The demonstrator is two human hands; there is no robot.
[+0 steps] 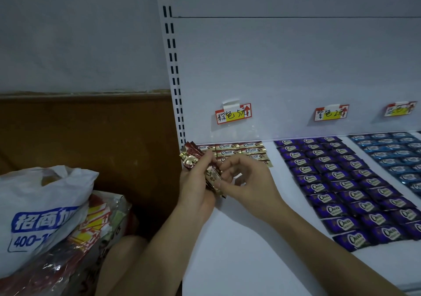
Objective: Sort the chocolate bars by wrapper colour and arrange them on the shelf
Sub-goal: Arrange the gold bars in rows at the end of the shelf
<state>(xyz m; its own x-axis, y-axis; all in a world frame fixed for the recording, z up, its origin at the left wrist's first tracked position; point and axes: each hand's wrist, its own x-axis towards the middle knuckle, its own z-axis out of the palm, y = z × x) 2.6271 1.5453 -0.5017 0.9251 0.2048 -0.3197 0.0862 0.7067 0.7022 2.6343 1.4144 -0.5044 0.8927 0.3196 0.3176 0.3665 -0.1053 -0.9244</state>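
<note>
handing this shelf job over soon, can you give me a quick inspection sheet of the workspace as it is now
surface: white metal shelf board, bars lying flat in three blocks
job's things: brown-and-gold wrapped chocolate bars, short rows at back left; purple wrapped bars, long rows mid; blue wrapped bars at right
clutter: nothing seen
grips: left hand holds a bunch of brown-and-gold bars; right hand pinches one bar of it
cables: nothing seen
surroundings: white plastic bag with blue print beside shelf; handwritten red-and-yellow price tags taped on back panel
</note>
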